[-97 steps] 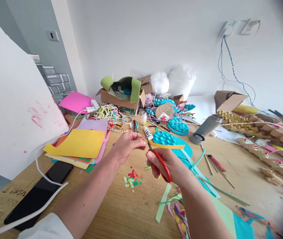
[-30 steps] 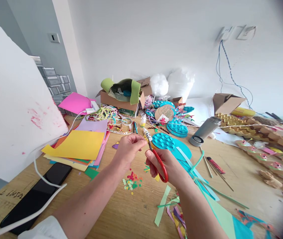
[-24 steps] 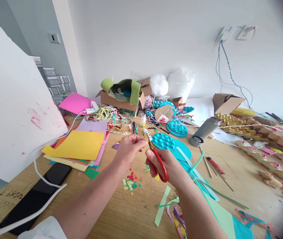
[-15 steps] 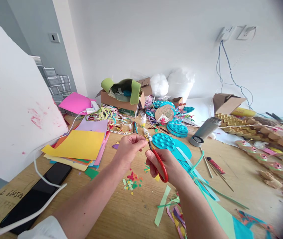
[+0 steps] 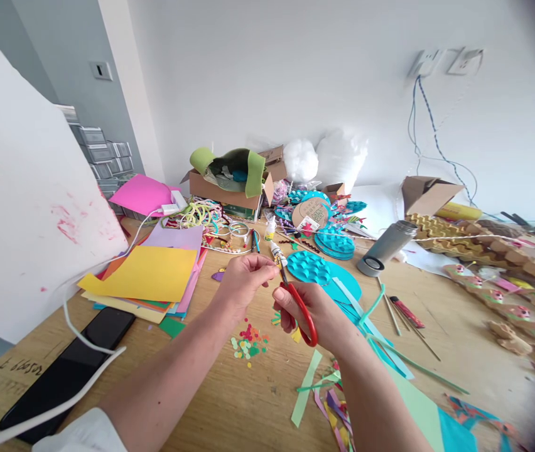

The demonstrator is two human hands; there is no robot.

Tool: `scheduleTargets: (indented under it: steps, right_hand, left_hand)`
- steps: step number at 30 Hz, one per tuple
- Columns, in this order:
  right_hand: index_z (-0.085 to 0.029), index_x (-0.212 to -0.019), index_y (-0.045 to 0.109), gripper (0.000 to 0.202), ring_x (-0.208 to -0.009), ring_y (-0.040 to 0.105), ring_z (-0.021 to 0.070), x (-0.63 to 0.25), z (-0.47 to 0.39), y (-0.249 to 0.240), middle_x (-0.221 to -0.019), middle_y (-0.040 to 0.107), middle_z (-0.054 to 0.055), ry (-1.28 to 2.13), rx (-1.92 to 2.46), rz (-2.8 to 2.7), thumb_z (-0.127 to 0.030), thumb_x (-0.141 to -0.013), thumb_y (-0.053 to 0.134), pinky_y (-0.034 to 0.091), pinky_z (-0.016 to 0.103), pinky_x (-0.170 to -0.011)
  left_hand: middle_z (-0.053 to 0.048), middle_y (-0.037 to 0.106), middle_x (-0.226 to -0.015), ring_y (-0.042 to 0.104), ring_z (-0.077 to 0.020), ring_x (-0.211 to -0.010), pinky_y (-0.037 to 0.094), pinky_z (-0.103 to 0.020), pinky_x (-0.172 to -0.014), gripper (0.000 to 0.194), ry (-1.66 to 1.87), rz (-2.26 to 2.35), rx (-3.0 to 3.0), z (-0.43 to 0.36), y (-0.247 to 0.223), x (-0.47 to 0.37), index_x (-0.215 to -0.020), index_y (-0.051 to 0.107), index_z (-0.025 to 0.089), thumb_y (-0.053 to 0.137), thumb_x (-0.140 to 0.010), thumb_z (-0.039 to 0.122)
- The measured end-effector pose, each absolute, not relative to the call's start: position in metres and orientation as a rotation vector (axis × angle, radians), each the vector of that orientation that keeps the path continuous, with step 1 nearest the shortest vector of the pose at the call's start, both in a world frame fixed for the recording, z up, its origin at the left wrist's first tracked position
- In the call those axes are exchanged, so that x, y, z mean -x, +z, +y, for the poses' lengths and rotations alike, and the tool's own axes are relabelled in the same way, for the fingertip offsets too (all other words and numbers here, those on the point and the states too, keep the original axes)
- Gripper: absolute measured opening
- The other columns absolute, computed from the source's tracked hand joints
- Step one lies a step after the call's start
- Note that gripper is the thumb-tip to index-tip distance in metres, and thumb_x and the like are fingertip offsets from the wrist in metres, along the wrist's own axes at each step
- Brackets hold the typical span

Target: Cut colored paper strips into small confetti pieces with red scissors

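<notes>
My right hand (image 5: pixel 302 307) grips a pair of red-handled scissors (image 5: pixel 306 317), its dark blades pointing up and away from me. Beside the blade tips, my left hand (image 5: pixel 250 276) is closed in a pinch; whatever sits between the fingertips is too small to make out. Below the hands lies a scatter of small paper dots (image 5: pixel 250 342) in red, orange, yellow and green. A pale green paper strip (image 5: pixel 306 389) rests near my right forearm, by a heap of coloured paper scraps (image 5: pixel 336 411). Just beyond the scissors is a small glue bottle (image 5: pixel 277 251).
Stacked coloured paper (image 5: pixel 149 276) and a black phone (image 5: pixel 67 376) with a white cable occupy the left. Blue embossed discs (image 5: pixel 308 268) and a steel flask (image 5: pixel 387 248) stand to the right. An open cardboard box (image 5: pixel 223 191) is at the back, egg cartons (image 5: pixel 465 242) at far right.
Both hands hold nearly the same place. The scissor blades appear slightly more parted than before, and the view has shifted a touch.
</notes>
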State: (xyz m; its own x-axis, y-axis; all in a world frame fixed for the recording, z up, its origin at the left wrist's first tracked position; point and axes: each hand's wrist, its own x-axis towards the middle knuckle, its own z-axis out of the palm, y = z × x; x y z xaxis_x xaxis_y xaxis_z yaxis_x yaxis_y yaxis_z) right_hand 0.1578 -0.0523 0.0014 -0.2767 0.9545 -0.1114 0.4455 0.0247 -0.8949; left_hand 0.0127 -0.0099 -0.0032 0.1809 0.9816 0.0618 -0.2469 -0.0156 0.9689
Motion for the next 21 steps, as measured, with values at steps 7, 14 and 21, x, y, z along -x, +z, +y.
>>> scheduleTargets:
  steps: [7, 14, 21]
  right_hand:
    - [-0.018, -0.067, 0.054, 0.050, -0.041, 0.050, 0.0095, -0.1572, -0.0513, 0.0012, -0.049, 0.059, 0.000, 1.218, 1.449, -1.737, -0.064, -0.084, 0.050, 0.035, 0.020, -0.041]
    - [-0.018, -0.065, 0.054, 0.050, -0.037, 0.048, 0.0091, -0.1564, -0.0524, 0.0015, -0.045, 0.057, -0.001, 1.242, 1.477, -1.684, -0.065, -0.082, 0.053, 0.031, 0.019, -0.037]
    - [-0.017, -0.065, 0.054, 0.047, -0.038, 0.049, 0.0090, -0.1574, -0.0531, 0.0043, -0.045, 0.057, -0.001, 1.260, 1.471, -1.680, -0.061, -0.081, 0.056, 0.031, 0.018, -0.037]
  left_hand:
    - [0.000, 0.060, -0.065, 0.049, -0.0102, -0.058, 0.039, -0.025, -0.059, 0.011, 1.201, 0.868, -1.123, -0.0095, -0.0033, -0.0126, -0.062, 0.066, 0.015, 0.069, -0.060, 0.025]
    - [-0.001, 0.062, -0.067, 0.051, -0.0107, -0.060, 0.040, -0.025, -0.059, 0.011, 1.206, 0.857, -1.110, -0.0087, -0.0030, -0.0121, -0.061, 0.066, 0.015, 0.069, -0.060, 0.025]
    - [-0.002, 0.062, -0.067, 0.051, -0.0112, -0.061, 0.041, -0.025, -0.060, 0.010, 1.215, 0.873, -1.130, -0.0083, -0.0020, -0.0110, -0.062, 0.067, 0.015, 0.068, -0.060, 0.025]
